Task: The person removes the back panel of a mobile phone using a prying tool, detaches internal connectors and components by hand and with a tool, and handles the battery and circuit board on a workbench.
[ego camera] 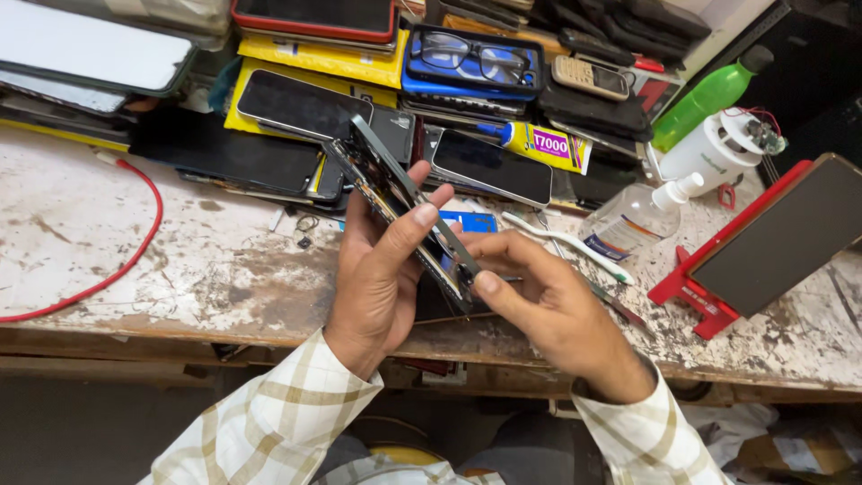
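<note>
Opened phone (400,202), edge-on and tilted, is held above the front edge of the desk (135,260). My left hand (382,269) cradles it from below, fingers closed around its middle, thumb across the frame. My right hand (548,305) pinches its lower end, thumb and fingers clamped on it. Behind: stacked phones (296,103), glasses (474,56), a clear spray bottle (642,216). Red cable (135,251) lies to the left.

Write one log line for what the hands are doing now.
left hand: holds opened phone | right hand: grips phone's lower end | under: worn workbench
</note>
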